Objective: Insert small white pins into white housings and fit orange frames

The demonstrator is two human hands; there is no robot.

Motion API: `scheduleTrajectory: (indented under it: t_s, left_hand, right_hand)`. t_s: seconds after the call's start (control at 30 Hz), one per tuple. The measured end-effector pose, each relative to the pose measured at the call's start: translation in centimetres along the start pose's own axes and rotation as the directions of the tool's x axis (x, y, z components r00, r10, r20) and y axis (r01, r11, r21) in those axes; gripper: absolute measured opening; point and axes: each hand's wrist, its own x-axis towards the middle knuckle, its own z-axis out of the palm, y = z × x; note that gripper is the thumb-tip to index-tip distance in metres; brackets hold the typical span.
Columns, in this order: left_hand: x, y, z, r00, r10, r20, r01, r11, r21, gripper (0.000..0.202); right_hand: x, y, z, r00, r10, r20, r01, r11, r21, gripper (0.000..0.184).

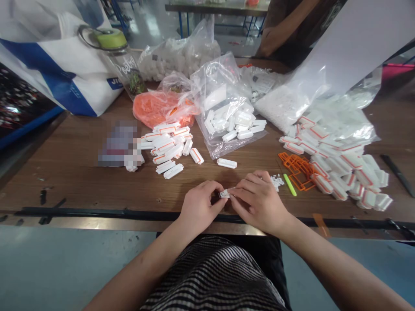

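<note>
Between my two hands, just above the table's front edge, is a small white plastic housing (224, 194). My left hand (201, 205) pinches its left end between thumb and fingers. The fingers of my right hand (257, 198) close on its other end and cover much of it. A single white housing (227, 163) lies on the table just beyond my hands. To the right of my right hand are tiny white pieces (276, 181), a yellow-green handled tool (289, 185) and a heap of orange rectangular rings (296, 168).
White housings with orange edging (168, 144) are piled left of centre, and a larger pile (343, 164) lies right. Behind stand an open plastic bag of white parts (223, 108), an orange bag (158, 108), a green-lidded bottle (125, 65) and a bag of white granules (288, 99). Another person's arm (288, 26) shows behind.
</note>
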Motion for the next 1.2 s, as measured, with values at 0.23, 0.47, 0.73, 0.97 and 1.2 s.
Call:
scheduleTrajectory:
  t_s: [0.23,0.47,0.73,0.97,1.2]
  left_hand:
    - [0.1,0.0,-0.2,1.000,-0.011,0.009,0.011,1.000,0.004,0.009]
    - [0.2,0.0,-0.3,0.999,-0.022,0.037,0.021,0.999,0.028,0.008]
    - [0.3,0.3,-0.4,0.998,-0.058,0.035,0.055,0.996,0.066,0.008]
    - [0.4,0.4,-0.4,0.996,-0.084,0.026,0.082,0.994,0.068,0.009]
    - [0.5,0.5,-0.4,0.997,-0.070,0.015,0.069,0.996,0.058,0.008]
  right_hand:
    - [-0.4,-1.0,0.6,0.999,-0.047,-0.005,0.046,0.992,-0.121,0.023]
    - [-1.8,5.5,-3.4,0.916,0.402,0.002,-0.401,0.915,-0.046,0.021]
    - [-3.5,10.8,-6.4,0.785,0.542,0.300,-0.487,0.839,-0.243,0.021]
    - [-2.2,10.8,-5.7,0.669,0.662,0.338,-0.555,0.747,-0.366,0.027]
    - [-2.8,12.5,-5.8,0.656,0.693,0.298,-0.599,0.719,-0.352,0.032]
